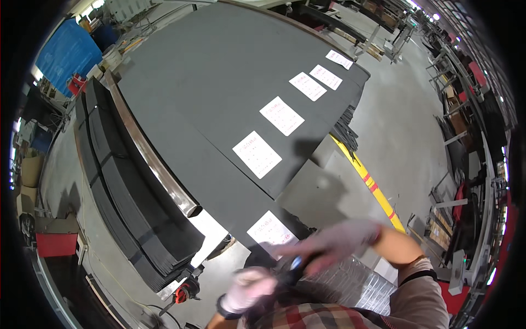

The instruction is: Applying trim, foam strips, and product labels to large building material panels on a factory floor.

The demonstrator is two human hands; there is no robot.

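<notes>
Both gloved hands are close to my body at the lower middle, blurred by motion. My right hand (342, 244) reaches leftward across the near end of the dark sheet. Between its thumb and forefinger is a small dark thing with a bright blue spot (297, 262), too smeared to name. My left hand (249, 290) is lower and to the left, its fingers curled; what they hold, if anything, cannot be made out. Just beyond the hands a white printed sheet (269, 229) lies on the dark grey sheet material (186, 93), its near corner partly covered by my right hand.
More white sheets (257, 154) run in a row along the material's right edge. Strapped dark strips (137, 186) are stacked on the left, beside a brown metal rail (148, 151). A yellow bar (370, 183) slants at the right; a silvery wrapped bundle (350, 285) sits below my right arm.
</notes>
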